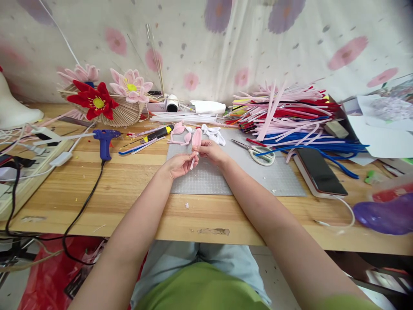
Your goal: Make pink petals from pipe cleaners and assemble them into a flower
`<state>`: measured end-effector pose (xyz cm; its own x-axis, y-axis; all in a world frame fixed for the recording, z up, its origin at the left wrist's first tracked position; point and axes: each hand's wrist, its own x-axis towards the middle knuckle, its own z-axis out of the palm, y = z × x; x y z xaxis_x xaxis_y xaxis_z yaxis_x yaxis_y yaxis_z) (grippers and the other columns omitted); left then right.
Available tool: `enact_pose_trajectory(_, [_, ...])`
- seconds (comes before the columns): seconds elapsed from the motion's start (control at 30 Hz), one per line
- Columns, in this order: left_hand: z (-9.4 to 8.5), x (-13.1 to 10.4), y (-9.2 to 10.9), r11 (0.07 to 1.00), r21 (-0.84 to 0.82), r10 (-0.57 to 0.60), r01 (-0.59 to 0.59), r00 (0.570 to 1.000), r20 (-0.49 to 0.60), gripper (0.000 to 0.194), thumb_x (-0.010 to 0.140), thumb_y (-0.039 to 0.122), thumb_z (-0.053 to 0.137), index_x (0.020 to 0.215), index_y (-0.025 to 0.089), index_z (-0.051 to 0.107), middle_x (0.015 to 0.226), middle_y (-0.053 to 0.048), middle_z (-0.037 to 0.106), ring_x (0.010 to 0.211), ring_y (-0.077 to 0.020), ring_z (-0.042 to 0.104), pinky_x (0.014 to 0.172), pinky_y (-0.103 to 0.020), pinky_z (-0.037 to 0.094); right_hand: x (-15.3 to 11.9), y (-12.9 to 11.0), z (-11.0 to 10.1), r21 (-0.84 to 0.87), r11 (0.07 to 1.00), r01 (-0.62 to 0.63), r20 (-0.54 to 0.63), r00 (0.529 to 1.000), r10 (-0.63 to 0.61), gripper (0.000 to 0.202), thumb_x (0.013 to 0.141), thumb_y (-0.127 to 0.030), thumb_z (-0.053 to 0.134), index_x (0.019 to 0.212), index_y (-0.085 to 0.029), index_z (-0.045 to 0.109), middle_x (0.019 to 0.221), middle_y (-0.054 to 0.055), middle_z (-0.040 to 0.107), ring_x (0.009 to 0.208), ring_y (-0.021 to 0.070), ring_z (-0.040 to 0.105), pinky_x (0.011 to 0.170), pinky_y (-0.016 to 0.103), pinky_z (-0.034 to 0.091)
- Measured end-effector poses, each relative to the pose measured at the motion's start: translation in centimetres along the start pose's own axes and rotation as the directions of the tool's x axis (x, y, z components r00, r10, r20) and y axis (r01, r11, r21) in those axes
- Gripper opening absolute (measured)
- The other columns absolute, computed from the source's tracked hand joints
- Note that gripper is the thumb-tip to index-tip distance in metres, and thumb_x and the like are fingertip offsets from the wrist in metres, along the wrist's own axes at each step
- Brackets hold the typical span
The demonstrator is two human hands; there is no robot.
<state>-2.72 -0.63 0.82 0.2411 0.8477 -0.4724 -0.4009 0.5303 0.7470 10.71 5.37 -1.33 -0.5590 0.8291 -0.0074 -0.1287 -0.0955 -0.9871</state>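
Over the grey cutting mat (pixel 209 183), both hands meet at a pink pipe-cleaner petal (pixel 196 138) that points upward. My left hand (pixel 181 165) pinches the lower end, where a short pale pink stem hangs down. The fingers of my right hand (pixel 209 150) are closed at the base of the petal. Just behind lie more pink petals (pixel 179 129) and several white looped pipe-cleaner pieces (pixel 213 134). Scissors with pale handles (pixel 263 156) rest on the mat to the right of my right hand.
A blue glue gun (pixel 105 143) with its cord and a yellow-black utility knife (pixel 158 134) lie left. Piled pipe cleaners (pixel 284 112) and a phone (pixel 321 170) are right. Finished red (pixel 93 101) and pink flowers (pixel 131 86) stand back left. A purple object (pixel 385 213) sits far right.
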Motion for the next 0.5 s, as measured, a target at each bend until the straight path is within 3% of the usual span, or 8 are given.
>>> enact_pose_trajectory(0.07, [0.2, 0.2, -0.4, 0.992, 0.099, 0.086, -0.081, 0.995, -0.048, 0.013, 0.082, 0.012, 0.05, 0.073, 0.01, 0.058, 0.065, -0.002, 0.058, 0.056, -0.0055, 0.056, 0.059, -0.018, 0.048, 0.1, 0.1, 0.3, 0.003, 1.0, 0.017, -0.055, 0.998, -0.017, 0.031, 0.054, -0.037, 0.072, 0.062, -0.013, 0.055, 0.054, -0.004, 0.05, 0.046, 0.0036, 0.033, 0.045, 0.021, 0.023])
enact_pose_trajectory(0.13, [0.3, 0.4, -0.9, 0.911, 0.353, 0.277, -0.212, 0.95, -0.143, 0.004, 0.078, 0.015, 0.056, 0.078, 0.012, 0.058, 0.075, -0.003, 0.06, 0.065, -0.0093, 0.058, 0.063, -0.023, 0.048, 0.3, 0.4, 0.8, 0.0, 0.999, 0.047, -0.158, 0.986, -0.047, 0.029, 0.054, -0.034, 0.072, 0.064, -0.013, 0.055, 0.055, -0.004, 0.051, 0.048, 0.0047, 0.038, 0.047, 0.021, 0.027])
enact_pose_trajectory(0.2, [0.5, 0.7, -1.4, 0.671, 0.694, 0.529, -0.26, 0.824, -0.203, 0.015, 0.071, 0.019, 0.063, 0.084, 0.014, 0.057, 0.085, -0.005, 0.061, 0.076, -0.0145, 0.059, 0.068, -0.027, 0.047, 0.5, 0.8, 1.5, -0.003, 0.998, 0.066, -0.266, 0.962, -0.064, 0.027, 0.054, -0.033, 0.071, 0.066, -0.014, 0.055, 0.057, -0.004, 0.052, 0.052, 0.0065, 0.043, 0.051, 0.021, 0.032])
enact_pose_trajectory(0.27, [0.5, 0.9, -1.9, 0.378, 0.913, 0.708, -0.152, 0.684, -0.179, 0.023, 0.067, 0.024, 0.066, 0.087, 0.016, 0.057, 0.089, -0.006, 0.062, 0.083, -0.019, 0.059, 0.072, -0.03, 0.044, 0.7, 1.3, 2.2, 0.0, 0.998, 0.067, -0.335, 0.94, -0.063, 0.026, 0.055, -0.032, 0.069, 0.069, -0.013, 0.056, 0.06, -0.002, 0.055, 0.056, 0.0086, 0.047, 0.055, 0.023, 0.036])
enact_pose_trajectory(0.3, [0.5, 1.0, -2.0, 0.267, 0.959, 0.756, -0.09, 0.637, -0.151, 0.023, 0.069, 0.026, 0.065, 0.088, 0.017, 0.057, 0.091, -0.007, 0.062, 0.085, -0.0204, 0.059, 0.073, -0.031, 0.043, 0.8, 1.5, 2.4, 0.003, 0.998, 0.068, -0.364, 0.929, -0.063, 0.025, 0.056, -0.032, 0.067, 0.07, -0.013, 0.057, 0.062, -0.002, 0.056, 0.058, 0.0094, 0.048, 0.056, 0.023, 0.037])
enact_pose_trajectory(0.37, [0.5, 1.0, -2.2, 0.138, 0.99, 0.803, -0.019, 0.587, -0.101, 0.018, 0.075, 0.03, 0.058, 0.088, 0.018, 0.058, 0.091, -0.008, 0.062, 0.085, -0.021, 0.059, 0.072, -0.031, 0.041, 1.0, 1.7, 2.7, -0.002, 0.997, 0.075, -0.419, 0.905, -0.069, 0.023, 0.058, -0.031, 0.066, 0.07, -0.013, 0.057, 0.064, -0.001, 0.056, 0.059, 0.01, 0.049, 0.058, 0.024, 0.037])
enact_pose_trajectory(0.5, [0.7, 0.8, -2.3, 0.046, 0.998, 0.839, -0.036, 0.544, -0.019, 0.017, 0.081, 0.032, 0.049, 0.084, 0.019, 0.06, 0.091, -0.007, 0.063, 0.083, -0.0194, 0.059, 0.072, -0.03, 0.04, 1.0, 1.7, 2.6, -0.006, 0.996, 0.094, -0.464, 0.882, -0.086, 0.023, 0.058, -0.032, 0.065, 0.069, -0.014, 0.056, 0.064, -0.001, 0.056, 0.063, 0.0113, 0.049, 0.06, 0.025, 0.038])
